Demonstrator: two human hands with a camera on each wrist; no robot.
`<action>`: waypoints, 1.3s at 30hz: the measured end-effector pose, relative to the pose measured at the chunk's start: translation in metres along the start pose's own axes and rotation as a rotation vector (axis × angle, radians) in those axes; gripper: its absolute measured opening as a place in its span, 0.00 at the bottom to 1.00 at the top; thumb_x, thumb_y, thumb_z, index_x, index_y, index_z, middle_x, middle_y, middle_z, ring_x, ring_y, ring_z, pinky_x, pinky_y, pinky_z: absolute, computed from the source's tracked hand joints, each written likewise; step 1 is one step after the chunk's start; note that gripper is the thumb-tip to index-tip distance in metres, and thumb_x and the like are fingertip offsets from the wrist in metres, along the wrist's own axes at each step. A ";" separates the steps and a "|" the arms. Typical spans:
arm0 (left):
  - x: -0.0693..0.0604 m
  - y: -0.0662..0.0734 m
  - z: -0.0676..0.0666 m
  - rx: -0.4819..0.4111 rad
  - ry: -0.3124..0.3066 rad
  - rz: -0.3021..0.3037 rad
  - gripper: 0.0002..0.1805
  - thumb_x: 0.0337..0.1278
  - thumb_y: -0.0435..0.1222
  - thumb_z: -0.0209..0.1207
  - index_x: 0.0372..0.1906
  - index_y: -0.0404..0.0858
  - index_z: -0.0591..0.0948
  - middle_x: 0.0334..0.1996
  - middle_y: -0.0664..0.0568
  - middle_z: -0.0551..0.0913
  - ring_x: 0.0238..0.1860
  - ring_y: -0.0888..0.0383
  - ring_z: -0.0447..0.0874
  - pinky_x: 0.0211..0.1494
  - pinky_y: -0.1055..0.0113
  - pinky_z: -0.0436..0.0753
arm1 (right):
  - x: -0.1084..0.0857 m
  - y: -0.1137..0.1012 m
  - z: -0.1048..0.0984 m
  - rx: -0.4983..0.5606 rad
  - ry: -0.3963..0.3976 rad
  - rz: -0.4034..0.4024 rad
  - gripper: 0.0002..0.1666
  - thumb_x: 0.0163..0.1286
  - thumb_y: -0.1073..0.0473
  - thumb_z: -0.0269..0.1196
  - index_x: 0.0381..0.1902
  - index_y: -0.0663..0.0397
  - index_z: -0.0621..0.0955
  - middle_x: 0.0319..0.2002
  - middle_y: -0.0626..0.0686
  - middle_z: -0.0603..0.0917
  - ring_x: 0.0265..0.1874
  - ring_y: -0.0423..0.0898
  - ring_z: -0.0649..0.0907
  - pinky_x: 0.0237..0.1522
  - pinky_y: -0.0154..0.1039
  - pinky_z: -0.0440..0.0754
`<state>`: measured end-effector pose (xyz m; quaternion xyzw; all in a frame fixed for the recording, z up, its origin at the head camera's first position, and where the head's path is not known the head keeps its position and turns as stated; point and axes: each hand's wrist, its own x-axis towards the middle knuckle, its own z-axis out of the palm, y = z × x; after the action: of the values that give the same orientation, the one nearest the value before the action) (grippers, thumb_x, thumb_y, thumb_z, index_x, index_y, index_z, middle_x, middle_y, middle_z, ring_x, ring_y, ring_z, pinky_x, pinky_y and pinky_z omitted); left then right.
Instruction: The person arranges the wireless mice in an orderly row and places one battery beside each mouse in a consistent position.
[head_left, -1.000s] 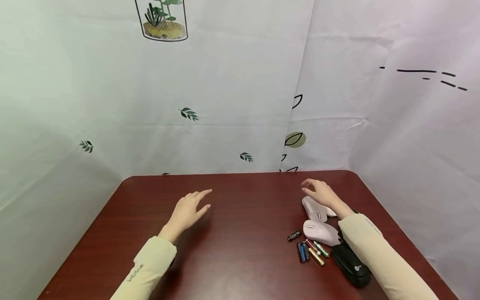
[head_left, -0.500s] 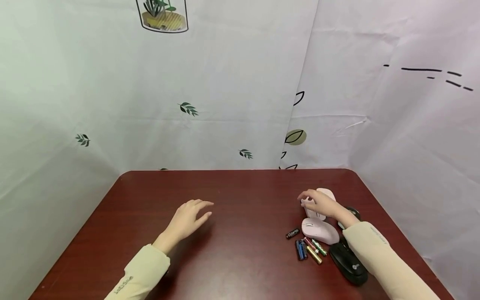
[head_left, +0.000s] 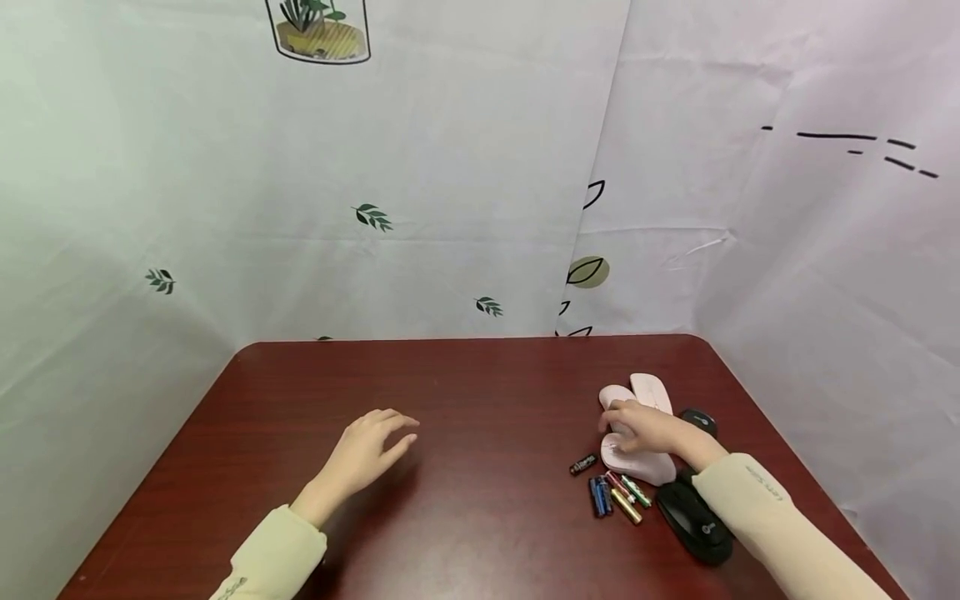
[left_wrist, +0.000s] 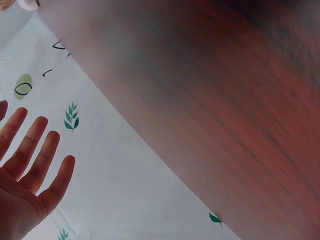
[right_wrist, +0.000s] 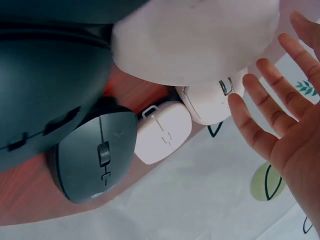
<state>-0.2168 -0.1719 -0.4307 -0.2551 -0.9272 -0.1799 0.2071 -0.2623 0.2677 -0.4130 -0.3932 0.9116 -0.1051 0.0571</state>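
Observation:
My right hand (head_left: 651, 428) hovers over the pink mice at the table's right side, palm down. The nearest pink mouse (head_left: 647, 469) lies partly under its thumb; whether they touch I cannot tell. Another pink mouse (head_left: 615, 394) is half covered by the fingers, and a third pink mouse (head_left: 651, 390) lies just behind. In the right wrist view the fingers of the right hand (right_wrist: 295, 120) are spread and hold nothing, beside the large pale mouse (right_wrist: 195, 42). My left hand (head_left: 360, 452) is held above the table's left half, fingers relaxed, with nothing in it.
Two black mice lie near the right forearm, one black mouse (head_left: 696, 523) in front and a smaller black mouse (head_left: 699, 419) behind. Several batteries (head_left: 627, 506) are grouped left of them, with a black battery (head_left: 582, 464) apart. A patterned white cloth (head_left: 450, 167) hangs behind the table (head_left: 480, 533).
My right hand has come down and nearer, from beyond the pink mice to over the nearest one. The left hand has lowered slightly. Both hands stay free of any object.

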 end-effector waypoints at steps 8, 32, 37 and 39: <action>-0.007 0.005 -0.004 0.002 -0.013 -0.007 0.09 0.53 0.40 0.64 0.40 0.45 0.85 0.36 0.58 0.84 0.42 0.54 0.82 0.45 0.55 0.80 | -0.013 -0.008 -0.003 0.050 -0.088 0.073 0.20 0.50 0.65 0.69 0.44 0.51 0.80 0.41 0.51 0.77 0.37 0.45 0.73 0.37 0.38 0.74; -0.010 -0.003 -0.015 0.023 -0.022 -0.047 0.09 0.53 0.40 0.64 0.39 0.43 0.85 0.36 0.57 0.84 0.41 0.55 0.82 0.43 0.57 0.80 | -0.026 -0.006 0.005 -0.020 -0.045 0.015 0.32 0.44 0.69 0.69 0.49 0.46 0.74 0.40 0.49 0.69 0.33 0.41 0.67 0.31 0.34 0.69; -0.016 -0.005 -0.016 0.037 -0.015 -0.039 0.07 0.52 0.39 0.65 0.37 0.44 0.85 0.35 0.58 0.84 0.40 0.56 0.82 0.43 0.57 0.80 | -0.026 -0.006 0.010 0.014 -0.045 0.027 0.36 0.40 0.71 0.66 0.52 0.49 0.74 0.39 0.48 0.68 0.33 0.40 0.65 0.30 0.32 0.65; -0.019 -0.007 -0.018 0.048 0.000 -0.036 0.07 0.51 0.39 0.65 0.37 0.44 0.85 0.34 0.59 0.84 0.39 0.57 0.82 0.42 0.58 0.80 | -0.027 -0.007 0.012 0.031 -0.060 0.046 0.37 0.40 0.71 0.66 0.53 0.49 0.74 0.39 0.48 0.68 0.33 0.39 0.65 0.31 0.32 0.63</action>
<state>-0.2001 -0.1927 -0.4263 -0.2334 -0.9357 -0.1613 0.2097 -0.2366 0.2803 -0.4228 -0.3740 0.9166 -0.1061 0.0927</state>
